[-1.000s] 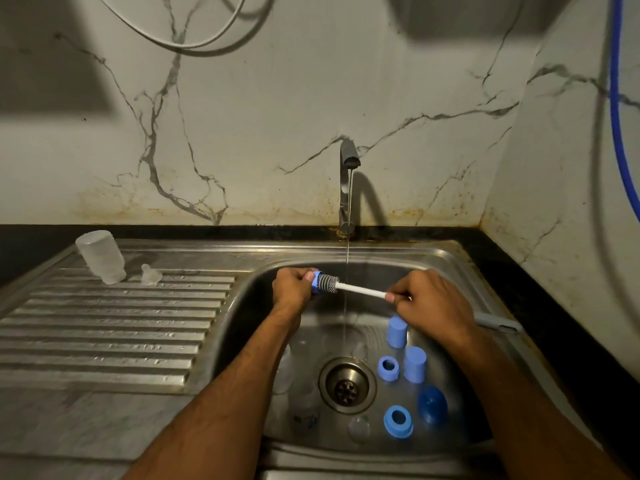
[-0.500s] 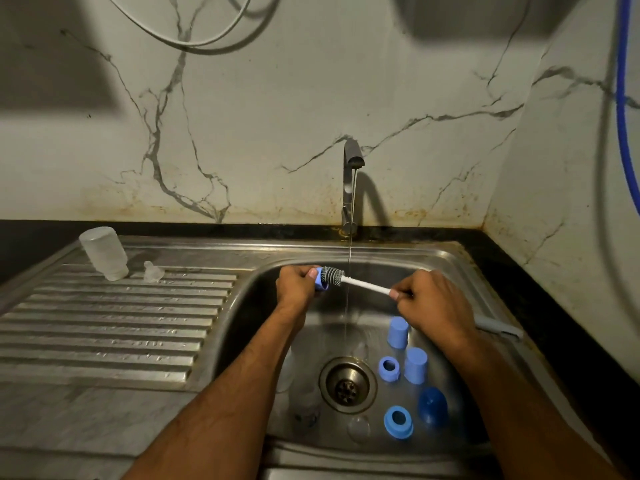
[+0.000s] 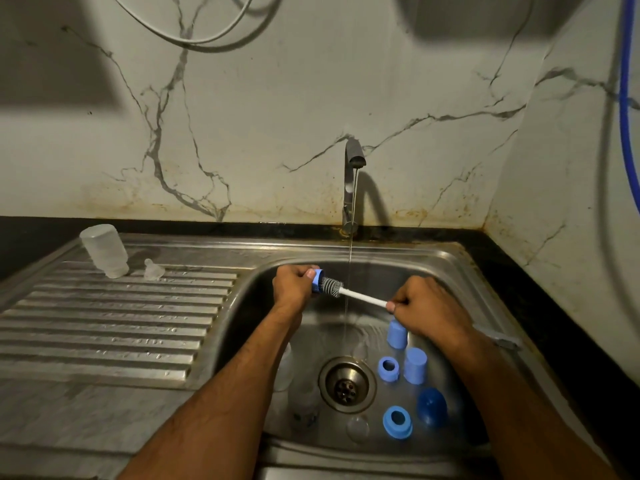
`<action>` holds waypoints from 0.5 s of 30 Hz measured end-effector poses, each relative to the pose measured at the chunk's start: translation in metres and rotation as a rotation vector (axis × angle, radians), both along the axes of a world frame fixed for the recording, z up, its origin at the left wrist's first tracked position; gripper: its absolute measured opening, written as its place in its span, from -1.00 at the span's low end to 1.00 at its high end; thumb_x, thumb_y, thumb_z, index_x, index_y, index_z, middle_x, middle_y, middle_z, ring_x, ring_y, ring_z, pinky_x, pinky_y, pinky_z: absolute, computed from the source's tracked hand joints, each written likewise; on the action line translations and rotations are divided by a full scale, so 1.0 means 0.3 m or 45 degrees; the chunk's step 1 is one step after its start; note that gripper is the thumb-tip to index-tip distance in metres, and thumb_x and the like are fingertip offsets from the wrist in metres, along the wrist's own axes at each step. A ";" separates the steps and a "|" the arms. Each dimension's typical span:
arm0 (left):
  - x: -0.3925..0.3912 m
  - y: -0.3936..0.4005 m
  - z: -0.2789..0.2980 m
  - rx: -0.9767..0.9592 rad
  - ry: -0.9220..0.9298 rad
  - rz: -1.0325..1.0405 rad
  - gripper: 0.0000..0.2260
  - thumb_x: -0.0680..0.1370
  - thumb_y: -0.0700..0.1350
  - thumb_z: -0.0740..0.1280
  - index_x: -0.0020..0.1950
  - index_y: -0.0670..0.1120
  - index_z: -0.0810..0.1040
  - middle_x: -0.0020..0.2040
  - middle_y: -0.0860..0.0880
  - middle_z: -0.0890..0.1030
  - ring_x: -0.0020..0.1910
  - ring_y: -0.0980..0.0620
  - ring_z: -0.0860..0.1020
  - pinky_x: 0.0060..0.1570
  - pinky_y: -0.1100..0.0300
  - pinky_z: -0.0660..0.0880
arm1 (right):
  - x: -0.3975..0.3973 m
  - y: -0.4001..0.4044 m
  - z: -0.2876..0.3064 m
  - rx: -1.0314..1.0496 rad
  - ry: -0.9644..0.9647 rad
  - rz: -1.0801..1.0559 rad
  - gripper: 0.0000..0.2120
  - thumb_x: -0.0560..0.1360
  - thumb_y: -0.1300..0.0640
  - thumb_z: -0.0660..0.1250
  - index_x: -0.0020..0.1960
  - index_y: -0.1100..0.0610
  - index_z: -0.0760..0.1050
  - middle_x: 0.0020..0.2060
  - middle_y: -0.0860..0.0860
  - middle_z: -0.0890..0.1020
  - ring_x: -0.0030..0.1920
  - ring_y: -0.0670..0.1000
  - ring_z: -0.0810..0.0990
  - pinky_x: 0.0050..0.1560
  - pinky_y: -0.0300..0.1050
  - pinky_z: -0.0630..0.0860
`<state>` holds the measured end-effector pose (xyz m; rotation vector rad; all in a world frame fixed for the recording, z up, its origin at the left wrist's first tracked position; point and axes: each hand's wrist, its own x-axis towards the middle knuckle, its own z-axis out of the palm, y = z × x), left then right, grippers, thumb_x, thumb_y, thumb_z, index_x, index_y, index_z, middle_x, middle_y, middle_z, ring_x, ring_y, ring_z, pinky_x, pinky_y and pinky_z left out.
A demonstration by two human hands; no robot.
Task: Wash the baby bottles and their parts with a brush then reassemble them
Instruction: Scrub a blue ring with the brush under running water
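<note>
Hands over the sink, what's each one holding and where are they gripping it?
The left hand grips a blue bottle ring around its outside. The right hand holds the bottle brush by its white handle, bristles at the ring's opening.

Two bare forearms show, with no sleeve on either anywhere in view. Fine dark hair runs along both forearms. The left hand [image 3: 292, 284] and the right hand [image 3: 427, 308] are bare too: no glove, ring, watch or band can be seen at either wrist. A short thumbnail shows on each hand. Nothing else of the person is in view.
</note>
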<state>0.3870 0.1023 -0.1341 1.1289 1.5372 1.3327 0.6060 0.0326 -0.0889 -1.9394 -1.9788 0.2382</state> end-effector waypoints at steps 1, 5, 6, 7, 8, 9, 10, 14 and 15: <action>-0.005 -0.001 0.000 0.000 -0.003 0.009 -0.83 0.62 -0.23 0.30 0.15 -0.19 0.64 0.07 -0.18 0.65 0.05 -0.09 0.63 0.09 -0.05 0.62 | 0.005 0.003 0.003 -0.020 0.009 0.042 -0.82 0.53 -0.01 0.42 -0.11 0.09 0.69 -0.25 -0.01 0.68 -0.22 -0.07 0.62 -0.11 -0.11 0.58; -0.001 -0.009 0.003 -0.015 0.011 -0.015 -0.82 0.62 -0.22 0.29 0.17 -0.18 0.63 0.07 -0.15 0.64 0.06 -0.07 0.63 0.08 -0.03 0.62 | 0.016 0.006 0.012 0.075 0.047 0.036 -0.83 0.57 -0.03 0.38 -0.06 0.03 0.69 -0.22 -0.02 0.69 -0.18 -0.05 0.63 -0.08 -0.06 0.59; 0.006 -0.008 0.006 -0.017 0.012 -0.018 -0.82 0.62 -0.23 0.29 0.17 -0.18 0.63 0.06 -0.16 0.65 0.04 -0.08 0.64 0.06 -0.03 0.63 | 0.019 0.007 0.003 0.104 0.046 -0.005 -0.84 0.57 -0.04 0.37 -0.04 0.01 0.69 -0.19 -0.02 0.69 -0.17 -0.03 0.62 -0.09 -0.07 0.57; 0.011 -0.004 0.006 -0.013 0.007 -0.013 -0.82 0.62 -0.23 0.30 0.15 -0.18 0.65 0.04 -0.18 0.66 0.02 -0.09 0.65 0.04 -0.05 0.64 | 0.019 0.009 -0.005 0.111 0.046 -0.037 -0.84 0.56 -0.05 0.37 -0.04 0.00 0.68 -0.17 -0.02 0.69 -0.15 -0.02 0.62 -0.09 -0.07 0.57; 0.015 -0.003 0.010 -0.013 0.002 -0.002 -0.83 0.61 -0.24 0.31 0.14 -0.19 0.66 0.03 -0.19 0.67 -0.01 -0.10 0.66 0.02 -0.06 0.64 | 0.020 0.012 -0.012 0.087 0.053 -0.065 -0.83 0.54 -0.06 0.38 -0.04 0.01 0.68 -0.15 -0.01 0.70 -0.14 0.00 0.63 -0.07 -0.05 0.58; 0.016 -0.001 0.012 -0.011 0.001 0.011 -0.83 0.61 -0.24 0.31 0.12 -0.19 0.67 0.01 -0.19 0.68 -0.02 -0.11 0.66 0.01 -0.06 0.65 | 0.021 0.017 -0.018 0.050 0.063 -0.073 -0.80 0.52 -0.07 0.39 -0.05 0.04 0.69 -0.16 -0.01 0.70 -0.14 0.00 0.63 -0.04 -0.02 0.60; 0.014 -0.002 0.016 -0.016 0.003 0.025 -0.83 0.61 -0.23 0.31 0.12 -0.19 0.67 0.00 -0.19 0.68 -0.02 -0.11 0.66 0.00 -0.06 0.65 | 0.023 0.023 -0.021 0.008 0.075 -0.058 -0.77 0.50 -0.08 0.40 -0.07 0.07 0.69 -0.19 -0.02 0.70 -0.16 -0.01 0.63 -0.02 0.01 0.61; -0.007 -0.003 0.008 -0.023 -0.015 0.048 -0.83 0.62 -0.24 0.30 0.10 -0.20 0.67 -0.03 -0.19 0.68 -0.04 -0.10 0.66 0.00 -0.05 0.65 | 0.028 0.026 -0.005 -0.083 0.123 0.109 -0.82 0.51 -0.02 0.43 -0.07 0.07 0.72 -0.27 -0.04 0.71 -0.19 -0.05 0.66 -0.02 0.02 0.63; -0.004 -0.005 0.004 -0.032 -0.007 0.029 -0.83 0.62 -0.24 0.29 0.10 -0.21 0.67 -0.04 -0.17 0.67 -0.05 -0.07 0.66 0.00 -0.03 0.65 | 0.030 0.026 -0.005 -0.055 0.135 0.105 -0.84 0.53 -0.01 0.43 -0.06 0.06 0.72 -0.26 -0.04 0.70 -0.19 -0.05 0.66 -0.01 0.05 0.63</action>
